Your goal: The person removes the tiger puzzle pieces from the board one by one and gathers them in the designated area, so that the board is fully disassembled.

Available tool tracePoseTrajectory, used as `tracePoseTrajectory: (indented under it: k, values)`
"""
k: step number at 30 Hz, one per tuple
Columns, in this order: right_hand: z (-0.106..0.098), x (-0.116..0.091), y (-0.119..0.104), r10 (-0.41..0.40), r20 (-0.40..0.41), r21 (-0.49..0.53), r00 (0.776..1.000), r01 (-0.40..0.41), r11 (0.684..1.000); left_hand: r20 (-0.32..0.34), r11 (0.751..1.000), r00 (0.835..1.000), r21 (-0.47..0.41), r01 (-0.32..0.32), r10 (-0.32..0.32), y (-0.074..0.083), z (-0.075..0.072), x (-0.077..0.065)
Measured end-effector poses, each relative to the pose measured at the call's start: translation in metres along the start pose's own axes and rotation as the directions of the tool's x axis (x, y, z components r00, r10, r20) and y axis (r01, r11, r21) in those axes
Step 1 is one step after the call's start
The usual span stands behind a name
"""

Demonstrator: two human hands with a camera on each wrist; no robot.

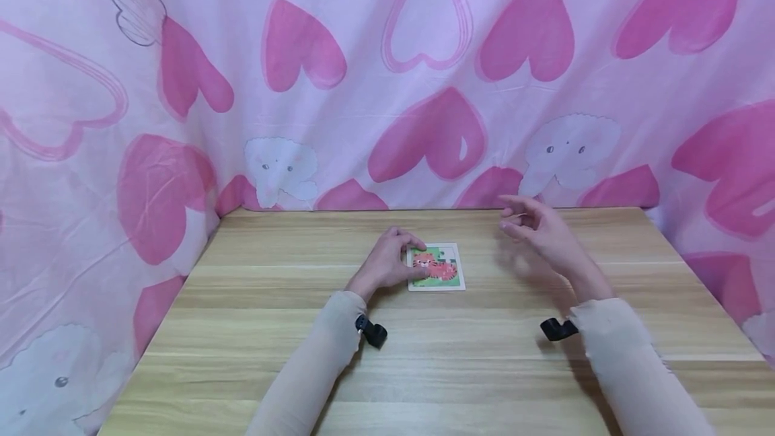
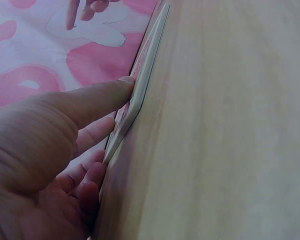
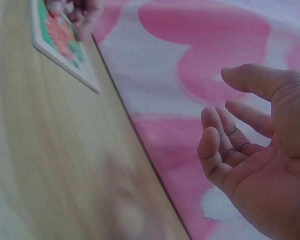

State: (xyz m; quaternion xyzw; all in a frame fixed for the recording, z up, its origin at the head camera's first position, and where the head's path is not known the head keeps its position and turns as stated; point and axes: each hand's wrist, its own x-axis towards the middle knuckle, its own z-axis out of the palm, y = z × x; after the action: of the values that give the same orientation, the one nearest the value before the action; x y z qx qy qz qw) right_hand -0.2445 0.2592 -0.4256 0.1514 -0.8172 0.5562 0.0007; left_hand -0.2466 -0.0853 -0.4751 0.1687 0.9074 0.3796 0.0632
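Observation:
A small square jigsaw puzzle (image 1: 442, 282) lies flat on the wooden table, with a red-orange tiger on green inside a white border. Near its upper right corner the picture shows white patches. My left hand (image 1: 387, 260) rests on its left side, the thumb (image 2: 102, 97) laid on the picture and the index finger near the top edge. In the left wrist view its other fingers are bent beside the puzzle's edge. Off to the right, my right hand (image 1: 547, 237) hangs above the table, fingers loosely bent, thumb apart from them, holding nothing.
The wooden table (image 1: 272, 355) ends at the back against a pink curtain (image 1: 351, 120) printed with hearts and white animals. The curtain hangs along both sides too. A small black wrist camera (image 1: 372, 333) sits on the left sleeve, another (image 1: 558, 330) on the right.

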Motion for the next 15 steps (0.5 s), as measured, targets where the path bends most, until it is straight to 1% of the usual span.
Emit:
tracePoseTrajectory:
  k: [4,8,11,13,15]
  values:
    - [0.018,0.001,0.002,0.014,0.037,-0.031,0.999,-0.013,0.999,0.0,1.0,1.0,-0.007,-0.004,0.004,-0.001,0.0,0.0]
    - [0.036,0.0,0.002,0.067,0.075,-0.024,0.995,-0.065,0.998,-0.001,1.0,1.0,-0.008,-0.007,0.007,-0.001,-0.001,0.001]
    - [0.05,-0.002,0.005,0.122,0.091,0.006,0.988,-0.123,0.992,0.001,1.0,1.0,-0.004,-0.008,0.008,-0.002,-0.001,0.001]
    - [0.058,-0.003,0.008,0.133,0.107,0.033,0.985,-0.138,0.99,0.002,1.0,1.0,-0.002,-0.007,0.007,-0.002,0.0,0.001]
    - [0.065,-0.004,0.012,0.12,0.129,0.065,0.984,-0.129,0.989,0.002,1.0,1.0,0.0,-0.006,0.006,-0.002,0.0,0.001]
